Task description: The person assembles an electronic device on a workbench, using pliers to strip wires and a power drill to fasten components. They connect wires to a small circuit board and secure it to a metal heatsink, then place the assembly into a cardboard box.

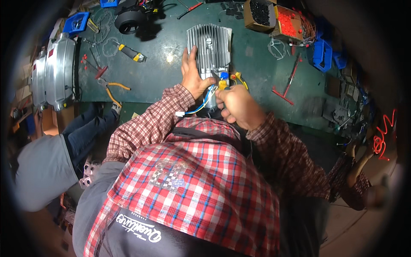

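A silver finned metal housing (209, 43) lies on the green bench in front of me. My left hand (193, 79) grips its left side near the lower end, fingers along the fins and thumb by the wires. Blue and white wires (201, 107) come out there and end in a white connector (180, 114). My right hand (240, 105), slightly blurred, is closed round a yellow-handled tool (222, 84) whose dark tip points at the housing's lower end. Its exact kind is hidden by the fingers. Close by are a blue part (224, 76) and a yellow looped piece (241, 79).
Orange-handled pliers (112, 88), a yellow-black tool (132, 53) and a red T-handle (287, 88) lie on the bench (158, 25). A large silver housing (60, 70) stands left. Boxes of black (260, 16) and red parts (289, 23) sit far right. People (47, 171) are at both sides.
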Motion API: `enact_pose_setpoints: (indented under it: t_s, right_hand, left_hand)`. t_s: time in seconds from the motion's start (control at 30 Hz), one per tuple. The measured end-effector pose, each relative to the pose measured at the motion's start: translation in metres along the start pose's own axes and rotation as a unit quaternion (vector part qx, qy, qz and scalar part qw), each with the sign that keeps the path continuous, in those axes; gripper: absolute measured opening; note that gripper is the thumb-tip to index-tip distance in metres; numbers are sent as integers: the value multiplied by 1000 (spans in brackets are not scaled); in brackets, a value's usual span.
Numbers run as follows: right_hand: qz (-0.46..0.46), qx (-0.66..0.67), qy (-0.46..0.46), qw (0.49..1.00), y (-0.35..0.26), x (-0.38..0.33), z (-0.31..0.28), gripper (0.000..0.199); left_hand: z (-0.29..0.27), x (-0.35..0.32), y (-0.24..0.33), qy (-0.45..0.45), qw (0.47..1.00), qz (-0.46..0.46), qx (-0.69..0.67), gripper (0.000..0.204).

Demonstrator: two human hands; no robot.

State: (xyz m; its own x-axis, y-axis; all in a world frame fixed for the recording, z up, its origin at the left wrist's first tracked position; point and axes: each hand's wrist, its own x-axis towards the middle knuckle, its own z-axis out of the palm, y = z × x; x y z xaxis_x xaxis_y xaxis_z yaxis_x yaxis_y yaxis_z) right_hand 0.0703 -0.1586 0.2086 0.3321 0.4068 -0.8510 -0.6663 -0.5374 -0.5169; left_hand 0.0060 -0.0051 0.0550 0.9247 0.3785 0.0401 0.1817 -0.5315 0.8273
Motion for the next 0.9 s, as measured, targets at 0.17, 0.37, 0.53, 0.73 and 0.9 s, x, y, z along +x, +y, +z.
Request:
enact_pose_setpoints:
  t_s: [0.17, 0.37, 0.53, 0.73, 0.9]
  right_hand:
    - [-166, -388, 75, 903, -2, 6, 4, 29]
    - [-184, -522, 48, 831, -29, -11, 9, 22]
    - [-134, -434, 122, 882, 14, -29, 5, 29]
    - [-136, -152, 79, 976, 61, -13, 18, 28]
    - [-149, 104, 50, 982, 84, -1, 32, 31]
  left_hand:
    - [-12, 2, -14, -44, 998, 39, -3, 135]
    - [-13, -4, -2, -46, 998, 7, 35, 134]
    - [-26, -6, 4, -94, 996, -3, 0, 135]
    - [-33, -5, 7, -92, 996, -4, -16, 135]
    - [-37, -3, 14, -72, 997, -3, 15, 136]
